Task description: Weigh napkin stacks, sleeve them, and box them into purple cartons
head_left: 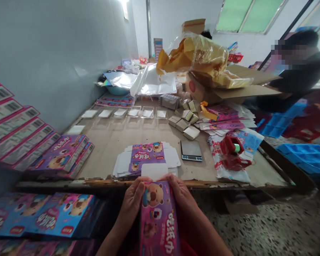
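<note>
A purple carton with a cartoon bear (158, 220) stands upright in front of me at the table's near edge. My left hand (134, 197) grips its upper left side, thumb near the top edge. On the opposite side my right hand (180, 192) wraps around the upper right corner. A white flap (154, 171) sticks up from the carton's top, between my fingers. Just beyond lies a pile of flat, unfolded cartons (146, 153), purple print showing on top. A small digital scale (191, 150) rests to the right of that pile.
Clear trays with white sheets (133, 113) form a row, beside small paper stacks (191, 132). A red tape dispenser (233, 153) sits right. Finished cartons (60, 156) are stacked left, blue ones (61, 213) below. A person (300, 71) is at the far right.
</note>
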